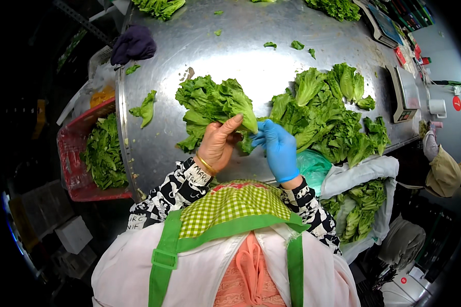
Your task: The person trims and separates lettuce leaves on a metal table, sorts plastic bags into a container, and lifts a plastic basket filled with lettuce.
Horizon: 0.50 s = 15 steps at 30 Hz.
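Steel table (251, 61): landmark, curved by the lens.

Lettuce head (215, 105): near the table's front edge, held up off the steel.

Left hand (217, 143): bare, gold bangle at the wrist, fingers closed round the lettuce head's base, thumb pressed on a leaf.

Right hand (277, 148): blue glove, fingertips pinched at the same base, apparently on a leaf stub; the exact grip is partly hidden.

Lettuce pile (333, 117): on the table's right half.

Red crate (69, 158): off the table's left edge, holding greens.

White sack (366, 171): below the table's right front corner, lettuce inside.

Scale (407, 94): at the table's right edge.
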Each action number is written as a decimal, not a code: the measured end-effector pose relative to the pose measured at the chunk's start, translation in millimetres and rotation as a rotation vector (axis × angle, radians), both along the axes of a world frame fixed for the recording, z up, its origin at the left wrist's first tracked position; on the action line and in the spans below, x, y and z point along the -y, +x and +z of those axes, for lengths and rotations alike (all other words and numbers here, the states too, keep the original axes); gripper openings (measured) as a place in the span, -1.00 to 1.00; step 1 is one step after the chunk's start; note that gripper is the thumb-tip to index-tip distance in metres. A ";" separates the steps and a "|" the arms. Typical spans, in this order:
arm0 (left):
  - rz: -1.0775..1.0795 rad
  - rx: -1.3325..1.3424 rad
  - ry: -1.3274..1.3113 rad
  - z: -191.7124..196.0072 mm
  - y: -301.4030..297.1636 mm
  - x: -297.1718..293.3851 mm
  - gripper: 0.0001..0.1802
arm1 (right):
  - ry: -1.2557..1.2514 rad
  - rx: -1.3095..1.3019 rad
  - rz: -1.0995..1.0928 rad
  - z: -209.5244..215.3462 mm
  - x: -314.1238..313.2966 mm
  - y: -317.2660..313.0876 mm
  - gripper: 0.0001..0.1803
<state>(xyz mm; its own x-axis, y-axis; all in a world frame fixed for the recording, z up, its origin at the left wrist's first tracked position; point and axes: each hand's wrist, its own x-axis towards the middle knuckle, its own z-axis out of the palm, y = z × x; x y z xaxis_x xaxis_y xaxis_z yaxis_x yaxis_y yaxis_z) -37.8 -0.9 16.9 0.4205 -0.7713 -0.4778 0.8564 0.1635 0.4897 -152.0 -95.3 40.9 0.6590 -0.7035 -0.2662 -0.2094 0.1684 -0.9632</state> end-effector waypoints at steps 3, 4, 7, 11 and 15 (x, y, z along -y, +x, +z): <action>-0.019 0.024 0.001 -1.9 -0.7 -0.2 -0.78 | -0.233 -0.004 -0.040 -4.8 6.7 1.3 -0.72; -0.019 0.025 0.002 -2.7 -2.1 -1.7 -0.78 | -0.352 -0.012 -0.011 -4.3 7.1 2.0 -0.75; 0.001 0.069 -0.054 3.2 -7.4 -1.3 -0.75 | -0.400 -0.066 0.116 -4.8 1.1 5.6 -0.80; -0.007 0.185 0.015 -3.1 -14.4 3.3 -0.74 | -0.534 -0.072 0.096 -22.5 -7.6 7.7 -0.81; 0.188 0.284 0.107 -5.1 -25.8 7.8 -0.70 | -0.083 0.024 -0.046 -30.6 -15.8 15.2 -0.78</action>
